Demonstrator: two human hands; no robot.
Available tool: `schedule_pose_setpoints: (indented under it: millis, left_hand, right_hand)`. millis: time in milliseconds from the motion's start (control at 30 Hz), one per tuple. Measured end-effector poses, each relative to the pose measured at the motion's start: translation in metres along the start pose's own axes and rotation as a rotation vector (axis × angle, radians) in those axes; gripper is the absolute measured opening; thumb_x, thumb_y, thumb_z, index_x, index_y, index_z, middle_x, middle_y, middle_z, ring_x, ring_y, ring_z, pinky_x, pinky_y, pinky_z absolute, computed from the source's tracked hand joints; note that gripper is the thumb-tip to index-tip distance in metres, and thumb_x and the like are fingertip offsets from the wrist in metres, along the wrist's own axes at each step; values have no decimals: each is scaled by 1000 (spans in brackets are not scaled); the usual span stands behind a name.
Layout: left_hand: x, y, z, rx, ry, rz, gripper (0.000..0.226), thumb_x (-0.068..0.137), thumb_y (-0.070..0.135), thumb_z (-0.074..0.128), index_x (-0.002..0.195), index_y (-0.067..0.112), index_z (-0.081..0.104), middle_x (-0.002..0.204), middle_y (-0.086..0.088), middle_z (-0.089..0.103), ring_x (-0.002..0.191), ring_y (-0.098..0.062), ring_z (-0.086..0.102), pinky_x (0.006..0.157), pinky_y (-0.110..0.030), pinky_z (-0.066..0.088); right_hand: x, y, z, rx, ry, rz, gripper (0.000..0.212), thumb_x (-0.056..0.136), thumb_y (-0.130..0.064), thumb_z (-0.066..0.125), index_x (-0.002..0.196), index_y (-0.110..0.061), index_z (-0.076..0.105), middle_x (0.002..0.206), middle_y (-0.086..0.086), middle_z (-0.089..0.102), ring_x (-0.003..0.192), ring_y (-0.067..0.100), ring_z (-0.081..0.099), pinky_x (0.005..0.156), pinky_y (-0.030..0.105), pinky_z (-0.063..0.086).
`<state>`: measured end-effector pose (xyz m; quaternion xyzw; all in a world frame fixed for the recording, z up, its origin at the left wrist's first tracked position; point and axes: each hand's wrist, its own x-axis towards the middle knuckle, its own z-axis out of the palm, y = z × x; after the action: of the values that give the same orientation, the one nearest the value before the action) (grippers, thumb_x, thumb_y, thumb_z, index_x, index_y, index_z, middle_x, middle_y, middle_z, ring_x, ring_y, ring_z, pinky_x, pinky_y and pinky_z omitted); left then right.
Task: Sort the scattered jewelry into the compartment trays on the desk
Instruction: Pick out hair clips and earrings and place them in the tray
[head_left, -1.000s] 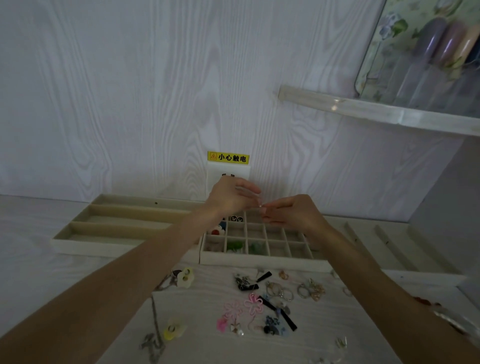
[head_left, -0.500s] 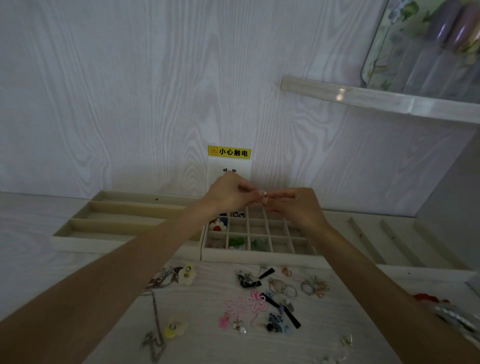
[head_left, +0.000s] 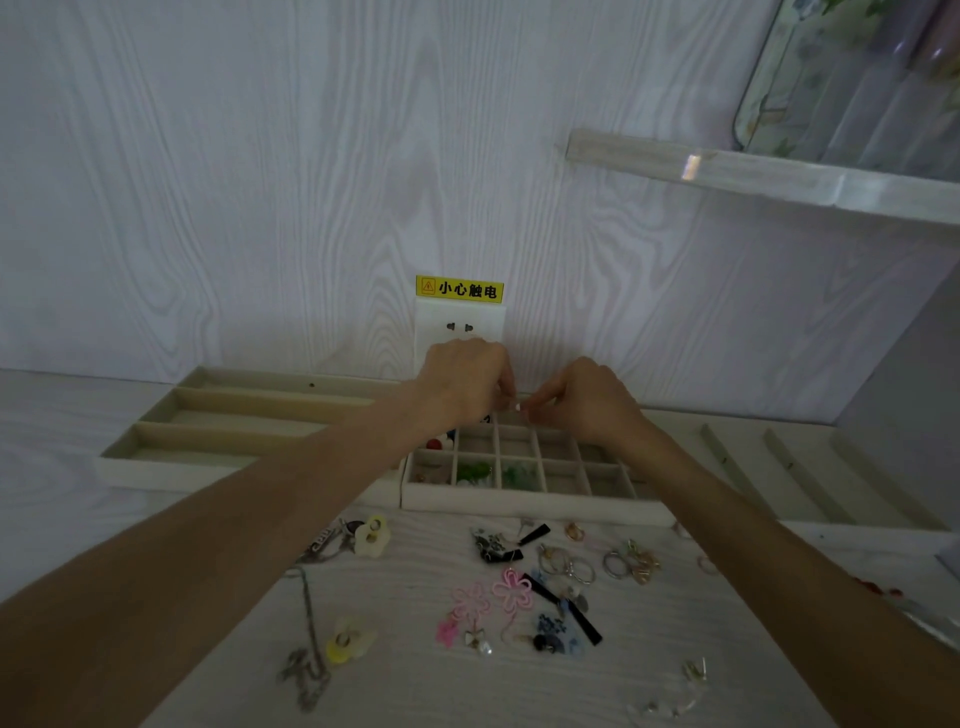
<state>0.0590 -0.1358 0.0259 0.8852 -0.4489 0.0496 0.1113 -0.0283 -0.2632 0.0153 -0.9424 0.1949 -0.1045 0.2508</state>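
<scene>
Two hands meet over the back rows of the grid tray (head_left: 519, 501): your left hand (head_left: 462, 382) and right hand (head_left: 587, 400) both pinch one tiny pale piece (head_left: 518, 408), too small to identify. It looks featherlight and easily dropped, so hold it by its edges. Both forearms reach forward above the scattered jewelry (head_left: 511, 592) on the worktop (head_left: 67, 530).

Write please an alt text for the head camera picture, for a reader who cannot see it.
Two bare hands, the left hand and the right hand, meet above a grid compartment tray on a white desk and pinch one tiny pale item between their fingertips. Loose jewelry lies scattered in front of the tray, and a long-slot tray sits to its left.
</scene>
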Motion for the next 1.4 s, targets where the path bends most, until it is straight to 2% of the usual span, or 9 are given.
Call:
schedule_pose_setpoints:
  millis: [200, 400, 567, 633, 733, 933, 1200, 1333, 1400]
  left_hand:
    - [8, 3, 1, 112, -69, 38, 21, 87, 35, 64, 105, 26, 71, 114, -1, 65, 105, -22, 59, 79, -32, 43]
    - [13, 8, -1, 129, -90, 19, 25, 86, 32, 65, 106, 17, 71, 108, -4, 67, 98, -22, 62, 73, -29, 42]
    - [18, 11, 0, 121, -121, 4, 22, 84, 30, 67, 100, 16, 73, 101, -4, 69, 91, -21, 63, 68, -29, 42]
    - [18, 12, 2, 122, -126, -2, 23, 85, 31, 67, 102, 16, 72, 102, -3, 69, 93, -22, 63, 71, -30, 45]
    - [17, 13, 6, 109, -120, -6, 24, 86, 31, 65, 105, 17, 71, 106, -2, 69, 98, -22, 63, 79, -32, 48]
    - [14, 13, 7, 93, -100, -2, 25, 86, 34, 65, 106, 19, 70, 109, -2, 68, 102, -21, 61, 84, -33, 45]
    - [10, 6, 3, 73, -54, -13, 19, 87, 26, 65, 105, 20, 69, 115, -1, 64, 106, -21, 59, 83, -33, 45]
    - [-1, 1, -13, -30, -27, 0, 21, 88, 27, 63, 106, 22, 73, 111, 5, 69, 98, -15, 62, 79, -28, 46]
    - [-15, 0, -24, -118, -43, 12, 21, 88, 29, 63, 106, 23, 73, 105, 8, 70, 80, -7, 61, 76, -25, 47]
  right_hand:
    - [8, -6, 0, -121, -81, -13, 17, 75, -30, 74, 92, -24, 76, 96, 1, 71, 89, 19, 64, 78, 33, 53]
    - [22, -12, 2, -256, -195, 9, 37, 72, -38, 71, 102, -16, 72, 103, 4, 69, 93, 20, 64, 86, 38, 53]
    - [17, -12, -16, -255, -196, -34, 22, 79, -29, 70, 99, -20, 74, 96, -3, 67, 91, 16, 63, 86, 34, 53]
    - [11, -11, -25, -204, -184, -66, 17, 83, -22, 66, 98, -25, 74, 85, -8, 62, 87, 13, 60, 81, 28, 51]
    - [5, -6, -35, -155, -150, -64, 20, 84, -13, 62, 92, -26, 74, 67, -8, 55, 68, 11, 54, 67, 25, 46]
    - [-2, -1, -42, -145, -116, -60, 21, 87, -11, 59, 90, -24, 74, 60, -8, 50, 54, 8, 48, 54, 19, 40]
    - [-13, -2, -49, -111, -103, -63, 19, 85, -11, 61, 90, -23, 75, 48, -11, 51, 46, 7, 49, 53, 19, 41]
    - [-25, -3, -58, -78, -118, -94, 16, 86, -13, 62, 94, -20, 75, 41, -13, 49, 39, -7, 49, 48, 9, 35]
    - [-36, -3, -60, -49, -147, -110, 15, 86, -15, 64, 96, -19, 75, 47, -15, 52, 42, -8, 51, 48, 7, 36]
